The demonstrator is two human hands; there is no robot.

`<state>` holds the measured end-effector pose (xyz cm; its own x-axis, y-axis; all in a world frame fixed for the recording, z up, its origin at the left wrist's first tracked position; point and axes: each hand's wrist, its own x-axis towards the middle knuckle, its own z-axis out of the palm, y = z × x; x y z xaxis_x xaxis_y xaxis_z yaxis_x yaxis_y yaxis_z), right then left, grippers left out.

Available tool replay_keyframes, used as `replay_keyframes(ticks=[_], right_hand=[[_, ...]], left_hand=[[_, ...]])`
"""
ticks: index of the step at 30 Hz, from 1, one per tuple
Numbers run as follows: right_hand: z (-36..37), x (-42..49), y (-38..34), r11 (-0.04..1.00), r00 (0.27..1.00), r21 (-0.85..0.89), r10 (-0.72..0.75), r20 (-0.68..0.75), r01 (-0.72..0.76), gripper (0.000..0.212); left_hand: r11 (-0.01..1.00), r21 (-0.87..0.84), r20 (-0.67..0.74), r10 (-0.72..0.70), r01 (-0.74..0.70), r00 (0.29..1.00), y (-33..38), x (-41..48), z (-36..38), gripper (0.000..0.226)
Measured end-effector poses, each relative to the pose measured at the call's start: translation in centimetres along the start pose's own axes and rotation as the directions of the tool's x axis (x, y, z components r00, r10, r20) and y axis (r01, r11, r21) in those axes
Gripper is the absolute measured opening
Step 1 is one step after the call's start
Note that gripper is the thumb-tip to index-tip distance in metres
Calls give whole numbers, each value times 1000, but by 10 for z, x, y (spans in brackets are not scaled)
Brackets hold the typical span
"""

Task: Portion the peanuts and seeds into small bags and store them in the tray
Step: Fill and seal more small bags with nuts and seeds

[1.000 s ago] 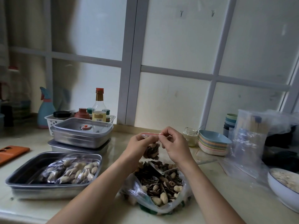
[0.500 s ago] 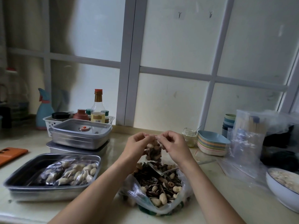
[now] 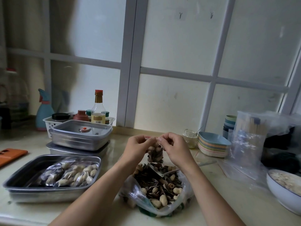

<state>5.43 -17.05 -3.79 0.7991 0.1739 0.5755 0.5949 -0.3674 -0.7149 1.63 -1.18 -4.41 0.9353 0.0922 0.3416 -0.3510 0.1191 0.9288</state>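
A small clear zip bag [image 3: 155,153] holding peanuts and seeds hangs between my hands. My left hand [image 3: 138,148] and my right hand [image 3: 175,148] each pinch its red-lined top edge, thumbs and fingers close together. Below it a large open plastic bag [image 3: 158,188] of mixed peanuts and striped seeds lies on the counter, with a metal scoop [image 3: 160,170] resting in it. To the left, a steel tray [image 3: 21,175] holds several filled small bags [image 3: 71,174].
Behind the tray stand stacked lidded steel boxes [image 3: 81,136] and a white basket of bottles [image 3: 91,115]. An orange phone [image 3: 11,154] lies far left. On the right are stacked coloured dishes [image 3: 213,145], a small jar [image 3: 189,139], empty plastic bags [image 3: 247,144] and a white bowl [image 3: 283,190].
My hands stayed at the small bag's top edge and shifted slightly along it. The bag hangs a little lower and straighter, and the view has tilted a little.
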Motion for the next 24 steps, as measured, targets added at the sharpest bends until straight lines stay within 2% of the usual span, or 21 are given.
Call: replay_keyframes(ticks=[5, 10, 19, 24], right_hand=[[-4, 0, 3, 997, 998, 67, 39, 39, -42, 11], [-6, -1, 3, 999, 994, 23, 20, 104, -23, 7], [-6, 3, 9, 1000, 997, 0, 27, 68, -28, 9], [-6, 2, 6, 1000, 997, -21, 10, 74, -8, 10]], left_hand=[[1000, 7, 18, -7, 7, 1000, -1, -1, 0, 17], [999, 40, -10, -8, 8, 1000, -4, 0, -2, 14], [994, 107, -5, 26, -25, 1000, -3, -2, -1, 11], [998, 45, -11, -31, 32, 999, -3, -1, -2, 10]])
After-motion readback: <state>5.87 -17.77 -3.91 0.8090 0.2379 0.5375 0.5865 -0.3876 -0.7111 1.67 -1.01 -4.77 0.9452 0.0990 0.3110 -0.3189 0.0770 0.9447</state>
